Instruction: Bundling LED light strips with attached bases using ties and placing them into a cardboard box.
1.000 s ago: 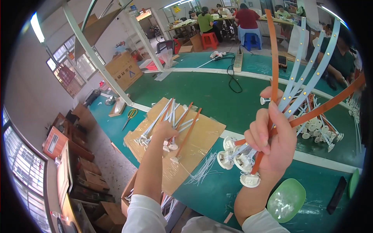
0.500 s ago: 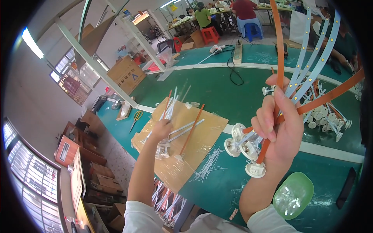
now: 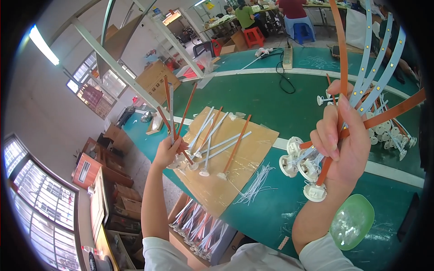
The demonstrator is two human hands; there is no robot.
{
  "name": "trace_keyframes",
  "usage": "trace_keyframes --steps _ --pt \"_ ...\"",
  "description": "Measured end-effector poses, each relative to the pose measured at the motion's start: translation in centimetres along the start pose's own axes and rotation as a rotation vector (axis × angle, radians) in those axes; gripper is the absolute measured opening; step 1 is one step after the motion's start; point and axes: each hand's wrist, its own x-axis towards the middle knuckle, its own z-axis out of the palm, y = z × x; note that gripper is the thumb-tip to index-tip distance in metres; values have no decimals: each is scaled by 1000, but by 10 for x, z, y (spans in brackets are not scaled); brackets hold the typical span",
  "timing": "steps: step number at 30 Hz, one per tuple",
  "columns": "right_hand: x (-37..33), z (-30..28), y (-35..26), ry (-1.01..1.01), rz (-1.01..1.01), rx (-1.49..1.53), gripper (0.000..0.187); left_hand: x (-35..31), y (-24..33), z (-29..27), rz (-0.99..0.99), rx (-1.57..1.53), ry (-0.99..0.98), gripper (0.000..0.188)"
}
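Note:
Raised at the right, my right hand (image 3: 346, 140) is closed round a bunch of LED strips (image 3: 379, 77). Some show pale blue faces with small yellow LEDs, others orange-brown backs. White round end caps (image 3: 308, 168) hang below that fist. My left hand (image 3: 168, 152) grips a smaller bundle of LED strips (image 3: 170, 106) over the left edge of a flat brown cardboard sheet (image 3: 253, 135); their upper ends fan out upward. More loose strips (image 3: 229, 141) with white caps lie on the cardboard beside this hand. Thin white wires (image 3: 256, 184) are heaped at the sheet's right edge.
A pile of capped strips (image 3: 384, 128) lies on the green table (image 3: 253, 97) at right. A green plastic bowl (image 3: 353, 221) sits near my right forearm. Below the near edge, a box holds many strips (image 3: 199, 230). A power strip (image 3: 288, 58) and people (image 3: 245, 17) are farther back.
My left hand has lifted several strips off the cardboard and moved left with them. My right hand keeps its bunch. The whole view has shifted slightly.

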Motion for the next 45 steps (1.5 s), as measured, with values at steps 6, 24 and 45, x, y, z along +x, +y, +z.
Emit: trace_keyframes --steps 6,24,45 --pt "-2 0 0 -15 -13 -4 18 -6 17 -7 127 233 -44 29" --pt "0 -21 -17 69 -95 26 18 12 -3 43 56 703 -441 31" --pt "-44 43 41 -49 -74 -571 39 -70 127 48 403 -662 189 9"
